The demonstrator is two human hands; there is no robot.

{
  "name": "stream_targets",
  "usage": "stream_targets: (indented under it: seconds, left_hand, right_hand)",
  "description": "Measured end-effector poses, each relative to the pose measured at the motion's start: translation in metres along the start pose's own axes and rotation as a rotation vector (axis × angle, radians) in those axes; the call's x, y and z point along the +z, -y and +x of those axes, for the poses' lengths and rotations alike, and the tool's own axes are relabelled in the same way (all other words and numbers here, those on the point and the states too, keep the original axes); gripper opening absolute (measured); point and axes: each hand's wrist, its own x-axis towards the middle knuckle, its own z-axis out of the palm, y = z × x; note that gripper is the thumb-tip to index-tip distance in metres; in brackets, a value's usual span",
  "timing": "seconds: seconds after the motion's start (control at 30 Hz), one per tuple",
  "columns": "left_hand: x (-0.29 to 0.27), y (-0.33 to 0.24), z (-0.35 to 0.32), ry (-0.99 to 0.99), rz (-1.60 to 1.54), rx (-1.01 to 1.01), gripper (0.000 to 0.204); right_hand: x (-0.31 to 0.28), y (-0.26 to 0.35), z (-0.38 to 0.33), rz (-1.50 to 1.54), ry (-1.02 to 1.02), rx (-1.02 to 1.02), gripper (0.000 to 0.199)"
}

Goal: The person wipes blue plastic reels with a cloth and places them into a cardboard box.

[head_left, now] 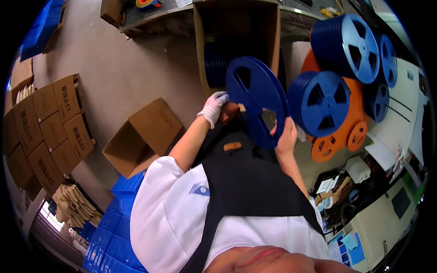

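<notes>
A large blue plastic reel (257, 86) with wide cut-out windows is tilted in front of my body, between my two hands. My left hand (212, 109), in a white glove, has its fingers closed at the reel's left edge. On the opposite side my bare right hand (287, 136) grips the rim, the thumb outside and fingertips showing through a window. Just beyond the reel stands an open cardboard box (199, 54), with a stack of blue reels (215, 63) inside. A brown object (229, 113) beside my left hand is partly hidden, so its kind is unclear.
On the right are stacked blue reels (318, 102) and orange reels (324, 148), near a white machine (396, 104). An open empty carton (143, 136) lies at the left, before stacked cartons (54, 132). Blue crates (114, 232) stand behind. A workbench (157, 13) borders the far side.
</notes>
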Motion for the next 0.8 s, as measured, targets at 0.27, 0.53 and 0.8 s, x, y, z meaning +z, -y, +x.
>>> stream_targets:
  seconds: [0.27,0.53,0.8]
  left_hand:
    - [-0.024,0.075,0.161,-0.445,-0.256,-0.421,0.036]
    - [-0.004,0.085,0.224,-0.747,-0.536,-0.498,0.075]
    - [0.029,0.083,0.198,-0.551,0.081,-0.069,0.070]
  right_hand:
    - [0.018,-0.025,0.036,0.076,-0.130,0.002,0.044]
    - [0.037,-0.006,0.105,0.040,-0.124,0.015,0.061]
    - [0.122,-0.011,0.160,0.402,-0.035,0.241,0.061]
